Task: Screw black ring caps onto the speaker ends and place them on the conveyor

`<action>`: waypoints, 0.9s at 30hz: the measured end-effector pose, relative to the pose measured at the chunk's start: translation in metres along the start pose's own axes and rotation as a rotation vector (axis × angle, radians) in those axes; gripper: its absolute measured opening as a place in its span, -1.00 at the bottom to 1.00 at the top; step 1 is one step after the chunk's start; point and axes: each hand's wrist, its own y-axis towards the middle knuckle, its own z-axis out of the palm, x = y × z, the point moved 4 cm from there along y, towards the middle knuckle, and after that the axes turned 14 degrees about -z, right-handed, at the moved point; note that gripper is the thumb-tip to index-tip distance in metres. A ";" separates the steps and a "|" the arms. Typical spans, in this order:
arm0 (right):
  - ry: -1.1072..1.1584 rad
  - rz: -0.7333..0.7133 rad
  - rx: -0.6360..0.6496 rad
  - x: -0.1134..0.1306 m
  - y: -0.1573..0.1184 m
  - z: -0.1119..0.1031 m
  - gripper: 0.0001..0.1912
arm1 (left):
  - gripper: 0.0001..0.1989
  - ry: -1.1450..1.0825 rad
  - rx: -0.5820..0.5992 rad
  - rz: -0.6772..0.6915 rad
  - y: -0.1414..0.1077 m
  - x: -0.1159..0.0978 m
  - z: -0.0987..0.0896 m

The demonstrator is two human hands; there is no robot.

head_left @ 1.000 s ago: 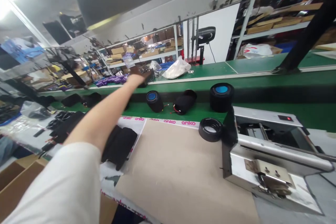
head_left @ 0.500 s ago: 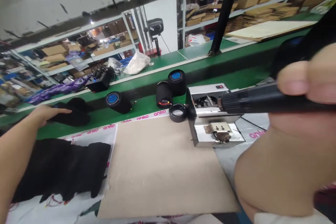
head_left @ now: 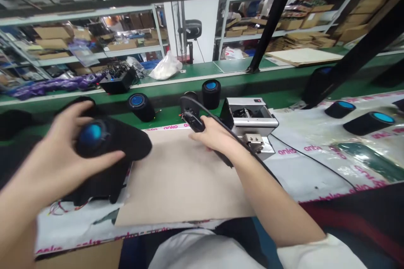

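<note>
My left hand (head_left: 75, 147) is wrapped around a black cylindrical speaker (head_left: 126, 141) with a shiny blue end, tilted above the left edge of the cardboard sheet (head_left: 176, 185). Closed around a black corded electric screwdriver (head_left: 224, 159), my right hand (head_left: 216, 134) is just left of the metal screw feeder (head_left: 251, 113). At its fingertips is a black ring-like part (head_left: 195, 121), partly hidden; I cannot tell how firmly it is gripped. Behind them, one speaker (head_left: 211, 94) stands upright, and another (head_left: 140, 107) leans further left.
More blue-topped speakers (head_left: 369, 122) lie on the plastic-covered right side. Black cylindrical covers with thin wires (head_left: 59, 208) sit at the left under my arm. The screwdriver's cable (head_left: 259, 162) crosses my forearm. A black post (head_left: 268, 29) rises behind the green bench.
My left hand has come back from the far left and now holds a speaker. My right hand has moved from close at the right to left of the screw feeder, the screwdriver still in it.
</note>
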 end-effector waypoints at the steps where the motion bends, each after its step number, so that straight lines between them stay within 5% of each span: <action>1: -0.036 0.035 0.026 -0.002 0.005 0.006 -0.55 | 0.20 -0.048 0.087 -0.006 -0.020 -0.011 0.015; 5: -0.137 0.128 0.145 -0.006 0.026 0.020 -0.55 | 0.06 -0.124 0.341 0.102 -0.072 -0.038 0.072; 13: -0.203 0.187 0.267 -0.019 0.047 0.033 -0.59 | 0.27 -0.809 0.220 0.055 -0.092 -0.009 0.150; 21: -0.123 0.037 0.318 -0.021 0.007 0.043 -0.52 | -0.01 -0.827 0.182 0.041 -0.127 -0.009 0.153; 27: 0.115 -0.093 0.073 -0.018 -0.035 0.018 -0.53 | 0.00 -0.816 0.225 -0.030 -0.159 -0.016 0.156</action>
